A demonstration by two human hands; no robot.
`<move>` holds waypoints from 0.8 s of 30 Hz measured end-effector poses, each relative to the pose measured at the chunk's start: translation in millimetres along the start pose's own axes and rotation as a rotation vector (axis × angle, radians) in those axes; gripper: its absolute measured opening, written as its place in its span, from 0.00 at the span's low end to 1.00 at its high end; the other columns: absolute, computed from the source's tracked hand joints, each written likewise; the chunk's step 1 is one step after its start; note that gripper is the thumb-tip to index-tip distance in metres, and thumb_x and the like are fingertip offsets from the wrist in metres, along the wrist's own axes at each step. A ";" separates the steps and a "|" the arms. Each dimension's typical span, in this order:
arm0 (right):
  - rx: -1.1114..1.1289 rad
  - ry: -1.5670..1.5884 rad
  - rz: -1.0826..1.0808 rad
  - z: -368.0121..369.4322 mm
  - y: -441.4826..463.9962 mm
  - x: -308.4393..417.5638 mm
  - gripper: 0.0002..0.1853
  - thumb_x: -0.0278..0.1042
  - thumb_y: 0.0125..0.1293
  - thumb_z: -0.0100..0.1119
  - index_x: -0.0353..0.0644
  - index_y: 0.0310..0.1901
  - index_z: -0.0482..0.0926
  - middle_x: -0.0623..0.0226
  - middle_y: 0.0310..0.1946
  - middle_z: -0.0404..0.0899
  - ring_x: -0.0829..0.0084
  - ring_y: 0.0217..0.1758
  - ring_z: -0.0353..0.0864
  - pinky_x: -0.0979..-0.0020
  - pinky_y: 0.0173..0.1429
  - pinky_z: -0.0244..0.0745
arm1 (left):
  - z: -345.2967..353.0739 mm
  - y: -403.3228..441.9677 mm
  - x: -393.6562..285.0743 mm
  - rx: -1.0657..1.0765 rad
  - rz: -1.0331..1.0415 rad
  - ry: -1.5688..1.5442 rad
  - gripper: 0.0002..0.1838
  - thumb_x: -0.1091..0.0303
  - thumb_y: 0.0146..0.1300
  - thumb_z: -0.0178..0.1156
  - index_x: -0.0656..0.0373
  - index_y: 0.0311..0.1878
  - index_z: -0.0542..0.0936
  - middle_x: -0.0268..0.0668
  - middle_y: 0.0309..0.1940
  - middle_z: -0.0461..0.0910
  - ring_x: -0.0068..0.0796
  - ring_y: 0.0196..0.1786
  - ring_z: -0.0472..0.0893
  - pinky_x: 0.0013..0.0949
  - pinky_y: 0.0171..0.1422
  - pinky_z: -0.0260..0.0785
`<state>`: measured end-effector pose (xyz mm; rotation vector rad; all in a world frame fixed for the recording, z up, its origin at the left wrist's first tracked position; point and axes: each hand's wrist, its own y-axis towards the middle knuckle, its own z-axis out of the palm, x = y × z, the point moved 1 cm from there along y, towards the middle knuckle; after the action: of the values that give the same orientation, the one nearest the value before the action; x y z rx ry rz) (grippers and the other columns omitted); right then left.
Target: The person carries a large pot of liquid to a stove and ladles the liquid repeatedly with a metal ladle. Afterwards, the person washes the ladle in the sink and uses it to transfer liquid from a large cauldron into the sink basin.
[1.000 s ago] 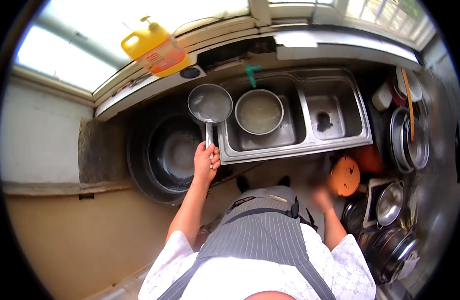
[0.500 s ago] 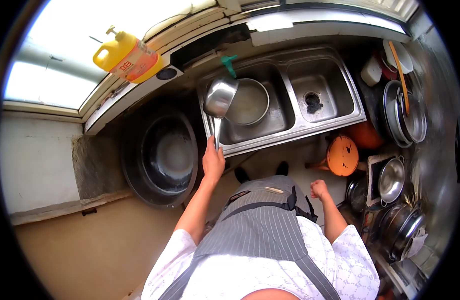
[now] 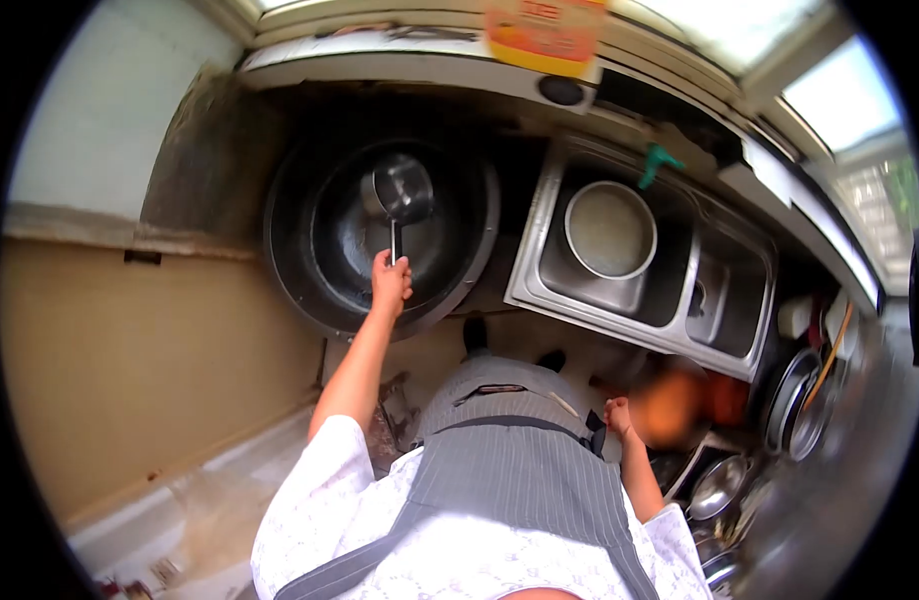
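My left hand [image 3: 391, 284] is closed around the handle of a metal water scoop [image 3: 404, 190]. The scoop's round bowl is over the inside of a large dark tub [image 3: 488, 215]; whether it touches the bottom I cannot tell. Fingers curled, my right hand [image 3: 618, 412] is by my right side near a blurred orange stool-like object, and nothing shows in it. To the right of the tub, a round metal pot [image 3: 611, 230] with cloudy liquid stands in the left basin of a double steel sink [image 3: 525, 280].
A green tap [image 3: 660, 164] is behind the pot. On the ledge above is a yellow jug-like bottle [image 3: 546, 35], partly cut off. The blurred orange object [image 3: 670, 400] stands below the sink. Metal basins [image 3: 795, 405] and a steel bowl [image 3: 720, 487] sit at the right.
My left hand has carried the scoop from beside the pot in the sink leftward to over the dark tub. The view has turned left. My right hand stays curled at my side.
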<state>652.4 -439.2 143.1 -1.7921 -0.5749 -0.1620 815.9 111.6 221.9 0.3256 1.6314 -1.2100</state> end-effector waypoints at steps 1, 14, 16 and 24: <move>0.018 -0.003 -0.026 4.0 4.4 -5.3 0.13 0.38 0.70 0.48 0.41 0.29 0.72 0.68 0.17 0.72 0.74 0.14 0.71 0.70 0.16 0.72 | -27.7 24.0 11.8 -0.101 -0.051 0.135 0.21 0.70 0.64 0.56 0.57 0.58 0.63 0.35 0.24 0.71 0.20 0.16 0.65 0.26 0.14 0.54; 0.053 -0.319 -0.072 35.1 -62.7 63.1 0.13 0.41 0.71 0.48 0.40 0.33 0.71 0.69 0.19 0.72 0.76 0.14 0.71 0.73 0.19 0.71 | -88.6 134.8 124.1 -0.252 0.109 0.740 0.24 0.69 0.60 0.57 0.61 0.59 0.64 0.55 0.41 0.79 0.54 0.42 0.81 0.47 0.45 0.73; 0.041 -0.225 -0.084 34.1 -51.2 52.1 0.13 0.40 0.71 0.48 0.40 0.33 0.71 0.68 0.19 0.72 0.76 0.14 0.71 0.73 0.18 0.70 | -57.9 94.5 84.1 -0.153 -0.201 0.408 0.24 0.68 0.62 0.58 0.56 0.61 0.64 0.44 0.30 0.76 0.35 0.24 0.76 0.36 0.23 0.67; -0.025 -0.060 -0.133 22.8 -2.6 13.4 0.12 0.35 0.68 0.50 0.37 0.30 0.73 0.66 0.18 0.73 0.74 0.15 0.73 0.71 0.17 0.72 | -29.4 7.5 28.5 0.186 -0.386 -0.640 0.06 0.71 0.69 0.50 0.50 0.46 0.66 0.36 0.27 0.69 0.17 0.17 0.60 0.20 0.15 0.48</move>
<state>658.7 -413.3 143.7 -1.7877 -0.7389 -0.2078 792.4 129.7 192.7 -0.2631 1.0467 -1.5591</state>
